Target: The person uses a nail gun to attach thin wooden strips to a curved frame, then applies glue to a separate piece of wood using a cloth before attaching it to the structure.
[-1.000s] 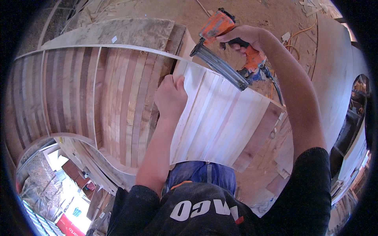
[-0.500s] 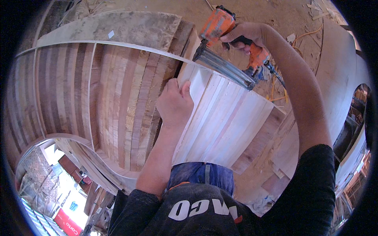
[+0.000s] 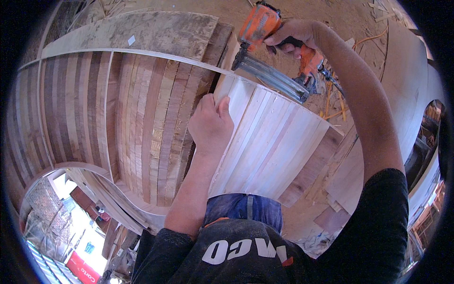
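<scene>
My right hand (image 3: 293, 35) is wrapped around the handle of an orange nail gun (image 3: 259, 23) with a long grey magazine and an air hose fitting. The gun's nose is over the far edge of a curved panel of pale wooden strips (image 3: 272, 137); whether it touches the wood I cannot tell. My left hand (image 3: 211, 120) is closed on the edge of a pale wooden strip (image 3: 239, 97) at the panel's left side, beside a dark gap. Its fingertips are hidden behind the wood.
Left of the gap runs a wall of brown wooden strips (image 3: 142, 123) with pale ribs and a curved rim (image 3: 156, 54). A yellow air hose (image 3: 371, 39) and wood scraps lie on the dusty ground. A large curved sheet (image 3: 402, 90) stands at the right, and an arched opening shows lower left.
The nail gun has moved slightly up and away from the panel's far edge, and my right arm has shifted a little to the right. My left hand stays on the strip.
</scene>
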Motion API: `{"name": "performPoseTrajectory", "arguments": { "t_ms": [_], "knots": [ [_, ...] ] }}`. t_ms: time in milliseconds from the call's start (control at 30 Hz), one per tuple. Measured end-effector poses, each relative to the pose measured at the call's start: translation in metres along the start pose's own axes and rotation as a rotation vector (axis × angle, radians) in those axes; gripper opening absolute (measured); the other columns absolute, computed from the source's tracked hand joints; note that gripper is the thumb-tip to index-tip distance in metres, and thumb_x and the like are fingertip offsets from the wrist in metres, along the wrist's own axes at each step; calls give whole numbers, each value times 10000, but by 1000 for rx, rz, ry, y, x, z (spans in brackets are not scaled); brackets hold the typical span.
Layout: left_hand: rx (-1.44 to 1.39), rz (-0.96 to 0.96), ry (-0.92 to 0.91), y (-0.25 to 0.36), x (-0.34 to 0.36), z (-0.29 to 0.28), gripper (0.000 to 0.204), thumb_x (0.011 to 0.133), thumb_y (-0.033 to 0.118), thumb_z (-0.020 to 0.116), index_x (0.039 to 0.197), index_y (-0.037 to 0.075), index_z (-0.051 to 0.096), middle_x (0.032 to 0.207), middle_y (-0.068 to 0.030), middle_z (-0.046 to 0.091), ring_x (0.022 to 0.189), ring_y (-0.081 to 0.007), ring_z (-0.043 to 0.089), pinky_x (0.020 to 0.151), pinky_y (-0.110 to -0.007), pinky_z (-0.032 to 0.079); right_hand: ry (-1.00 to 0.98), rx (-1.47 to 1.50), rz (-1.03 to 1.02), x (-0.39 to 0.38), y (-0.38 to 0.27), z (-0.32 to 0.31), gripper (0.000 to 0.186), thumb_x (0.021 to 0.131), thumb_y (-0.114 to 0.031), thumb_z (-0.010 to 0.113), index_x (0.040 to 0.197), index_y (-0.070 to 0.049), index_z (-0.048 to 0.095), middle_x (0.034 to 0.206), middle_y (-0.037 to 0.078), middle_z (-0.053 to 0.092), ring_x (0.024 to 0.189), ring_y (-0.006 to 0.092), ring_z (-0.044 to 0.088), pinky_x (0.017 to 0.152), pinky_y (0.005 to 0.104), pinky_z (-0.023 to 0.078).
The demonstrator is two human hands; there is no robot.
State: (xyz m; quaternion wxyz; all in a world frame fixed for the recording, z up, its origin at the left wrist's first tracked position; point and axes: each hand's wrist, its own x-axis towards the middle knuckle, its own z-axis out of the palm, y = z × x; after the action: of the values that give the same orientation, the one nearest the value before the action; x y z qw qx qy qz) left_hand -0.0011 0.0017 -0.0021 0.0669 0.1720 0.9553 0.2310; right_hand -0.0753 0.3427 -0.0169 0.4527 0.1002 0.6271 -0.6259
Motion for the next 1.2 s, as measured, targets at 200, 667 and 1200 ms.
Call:
{"name": "performPoseTrajectory", "arguments": {
  "t_ms": [200, 667, 1200],
  "knots": [
    [-26, -18, -19, -2, -1, 1, 310, 990, 326, 652, 938, 27, 587, 767, -228, 648, 760, -469, 660, 646, -538, 490, -22, -10, -1, 4, -4, -2, 403, 881, -398, 790, 926, -17, 669, 528, -46, 462, 396, 73, 461, 398, 275, 416],
    [-60, 15, 14, -1, -3, 1, 287, 987, 307, 649, 954, 23, 615, 817, -228, 669, 783, -462, 660, 671, -533, 497, 37, -14, -68, -9, 7, 11, 347, 887, -352, 779, 930, -26, 668, 537, -37, 479, 421, 67, 458, 408, 273, 414],
    [-54, -21, 20, -46, -81, -35, 369, 935, 232, 708, 1217, 9, 626, 1028, -197, 681, 917, -393, 702, 735, -494, 572, 494, -711, -122, -98, -128, 163, 434, 823, -363, 864, 1143, -101, 730, 716, 10, 661, 493, 71, 533, 429, 259, 393]
  ]
}}
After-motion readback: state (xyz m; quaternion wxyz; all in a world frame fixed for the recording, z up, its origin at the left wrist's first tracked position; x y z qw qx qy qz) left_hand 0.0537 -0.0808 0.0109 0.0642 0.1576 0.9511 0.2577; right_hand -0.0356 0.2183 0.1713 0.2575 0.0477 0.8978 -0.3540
